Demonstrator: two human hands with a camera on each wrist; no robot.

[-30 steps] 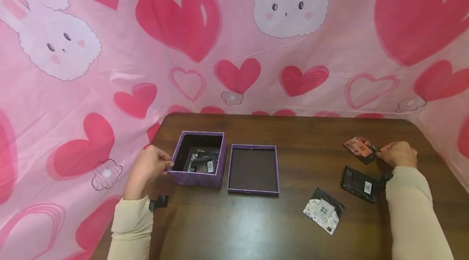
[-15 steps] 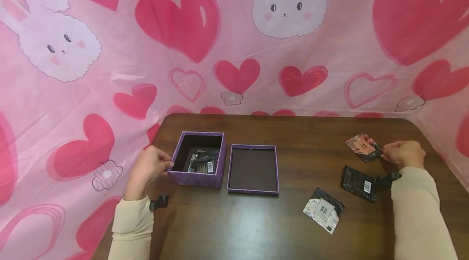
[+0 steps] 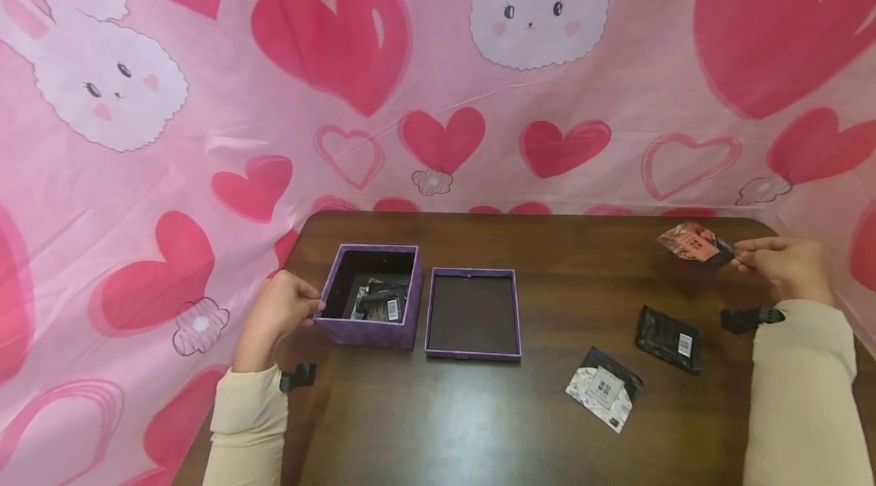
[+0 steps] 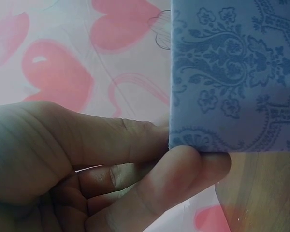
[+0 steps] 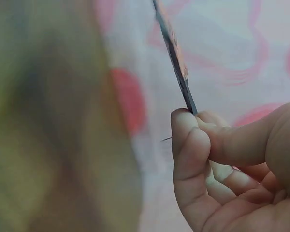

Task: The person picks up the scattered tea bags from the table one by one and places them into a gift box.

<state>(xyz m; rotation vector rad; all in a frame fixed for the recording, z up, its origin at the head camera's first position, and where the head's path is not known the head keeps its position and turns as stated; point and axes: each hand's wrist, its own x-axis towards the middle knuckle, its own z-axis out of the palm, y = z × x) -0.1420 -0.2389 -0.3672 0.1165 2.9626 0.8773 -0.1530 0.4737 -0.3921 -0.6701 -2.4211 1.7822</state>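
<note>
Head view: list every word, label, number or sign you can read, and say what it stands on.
No text can be read.
Pink packet pinched by the right hand: dark print, too blurred.
Black packet: white barcode label, digits too small.
White-and-black packet: square label, unreadable.
Packets in the purple box: a barcode sticker, unreadable.
Left hand grips the box wall.

A dark wooden table point(image 3: 520, 410) stands against a pink cloth point(image 3: 205, 128) printed with red hearts and white bunnies. Near the middle lies a purple lid point(image 3: 473, 314), inside up. To its right lie two sachets well apart: a black one point(image 3: 668, 328) with a barcode label, and nearer, a black-and-white one point(image 3: 604, 390), its print too small to read.
</note>
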